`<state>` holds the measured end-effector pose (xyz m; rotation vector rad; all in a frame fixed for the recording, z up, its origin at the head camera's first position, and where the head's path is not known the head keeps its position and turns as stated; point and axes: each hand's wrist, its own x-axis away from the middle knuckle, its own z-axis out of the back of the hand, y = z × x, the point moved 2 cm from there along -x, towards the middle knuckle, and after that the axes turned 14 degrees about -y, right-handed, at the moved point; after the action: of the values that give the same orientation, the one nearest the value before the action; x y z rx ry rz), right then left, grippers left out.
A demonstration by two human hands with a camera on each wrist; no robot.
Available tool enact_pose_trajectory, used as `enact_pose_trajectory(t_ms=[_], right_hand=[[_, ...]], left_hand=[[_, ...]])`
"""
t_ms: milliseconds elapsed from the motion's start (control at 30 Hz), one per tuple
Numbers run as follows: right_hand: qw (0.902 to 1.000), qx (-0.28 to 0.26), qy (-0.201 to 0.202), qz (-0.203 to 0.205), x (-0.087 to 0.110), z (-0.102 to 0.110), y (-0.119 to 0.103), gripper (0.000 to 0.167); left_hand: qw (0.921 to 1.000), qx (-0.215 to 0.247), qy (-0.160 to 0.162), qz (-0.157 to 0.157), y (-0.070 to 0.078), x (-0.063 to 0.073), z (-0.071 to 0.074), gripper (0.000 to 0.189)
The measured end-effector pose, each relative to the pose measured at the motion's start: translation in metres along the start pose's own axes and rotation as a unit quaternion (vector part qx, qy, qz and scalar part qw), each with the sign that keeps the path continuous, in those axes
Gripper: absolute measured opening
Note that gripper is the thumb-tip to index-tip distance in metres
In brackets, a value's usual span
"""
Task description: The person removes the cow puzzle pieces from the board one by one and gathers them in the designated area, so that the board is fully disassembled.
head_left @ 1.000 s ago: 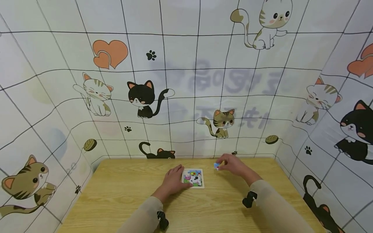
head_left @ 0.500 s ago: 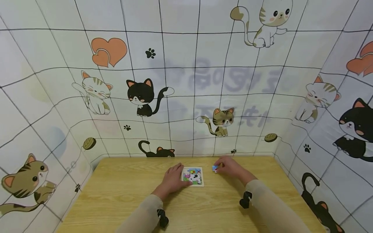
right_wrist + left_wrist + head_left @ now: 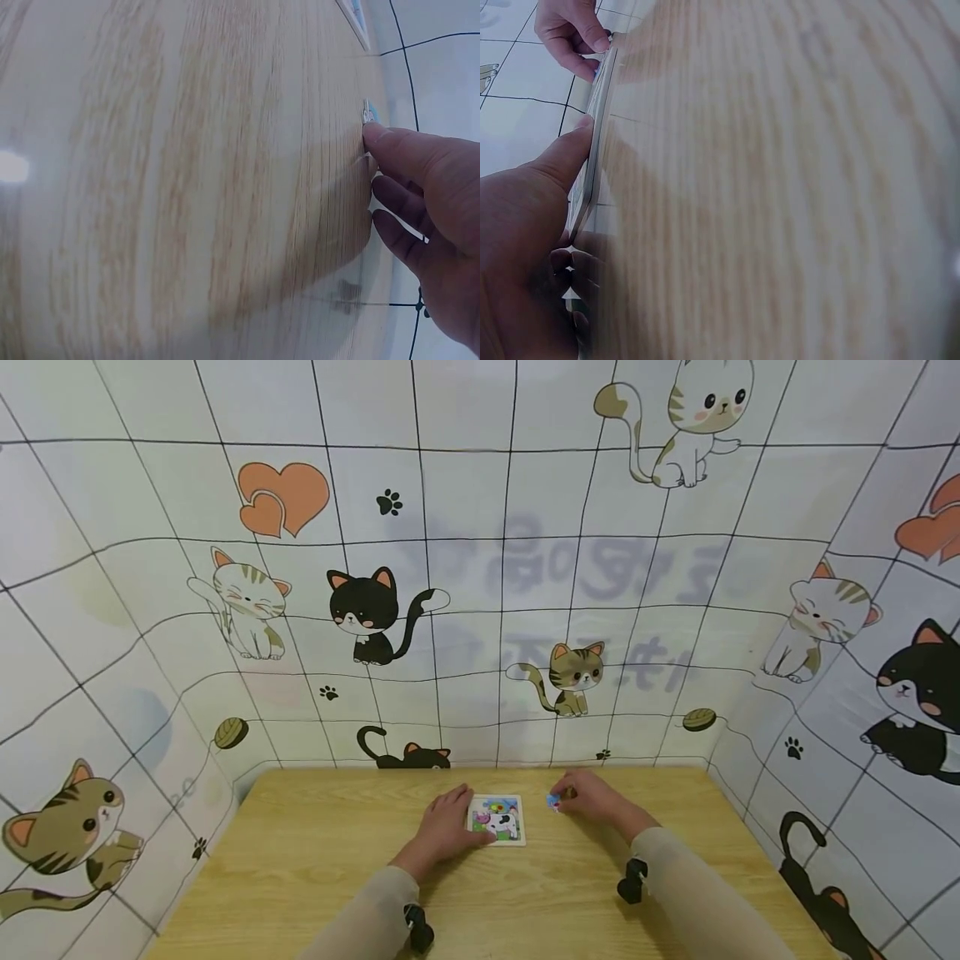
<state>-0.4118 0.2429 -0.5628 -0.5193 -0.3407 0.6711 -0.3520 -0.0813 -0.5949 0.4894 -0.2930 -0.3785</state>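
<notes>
Slightly nearer the person than a second ago, the right hand (image 3: 596, 795) has come down the table with a small blue puzzle piece (image 3: 552, 802), pinched between its thumb and fingertips; whether the piece touches the wood I cannot tell. Beside it, the left hand (image 3: 446, 825) has stayed in place, spread rather wide, thumb on the near-left corner of a square picture puzzle (image 3: 504, 818) and fingers along its left edge. That puzzle lies flat toward the far side of the table, a cow and bright colours on it inside a pale frame, the piece just apart to its right. Under everything runs a light yellow-brown table (image 3: 360, 827) with streaky wood grain, glossy enough to mirror fingers in the left wrist view and carry a soft hand shadow in the right one. White walls (image 3: 465, 568) ruled with wavering black lines close in at the back and both sides, printed with a double orange heart (image 3: 300, 493), a black-and-white cat (image 3: 367, 610), a striped brown cat (image 3: 577, 668), paw prints (image 3: 389, 502) and olive yarn balls (image 3: 232, 732). Faint bluish reversed lettering (image 3: 607, 568) shows on the back wall. Beige sleeves (image 3: 367, 914) reach in from below, a black device (image 3: 632, 881) at each wrist
</notes>
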Motion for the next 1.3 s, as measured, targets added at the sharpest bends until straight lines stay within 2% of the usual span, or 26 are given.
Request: enact_pose_trajectory(t_ms=[300,600,900,1033,1200,1300], right_hand=[[0.9998,-0.002,-0.007,-0.017,0.003,0.001,-0.005,0.02],[0.9975,-0.046,-0.012,-0.052,0.006,0.004,-0.008,0.029],[0.996,-0.059,-0.004,-0.068,0.001,0.008,-0.024,0.027],[0.997,-0.056,-0.008,-0.052,0.0,0.01,-0.027,0.028],[0.9973,-0.063,-0.012,-0.035,-0.004,0.009,-0.03,0.028],[0.9977,-0.061,-0.01,-0.027,-0.008,0.008,-0.034,0.028]], left_hand=[[1.0,0.003,0.0,0.003,0.0,0.0,-0.001,0.104],[1.0,0.005,-0.002,0.005,0.001,0.004,-0.002,0.102],[1.0,0.004,0.001,0.004,0.0,0.002,-0.002,0.102],[1.0,0.005,0.003,-0.001,-0.002,-0.002,-0.004,0.101],[0.9998,0.01,0.016,-0.01,-0.013,-0.009,-0.011,0.102],[0.9998,0.008,0.017,-0.009,-0.013,-0.008,-0.011,0.102]])
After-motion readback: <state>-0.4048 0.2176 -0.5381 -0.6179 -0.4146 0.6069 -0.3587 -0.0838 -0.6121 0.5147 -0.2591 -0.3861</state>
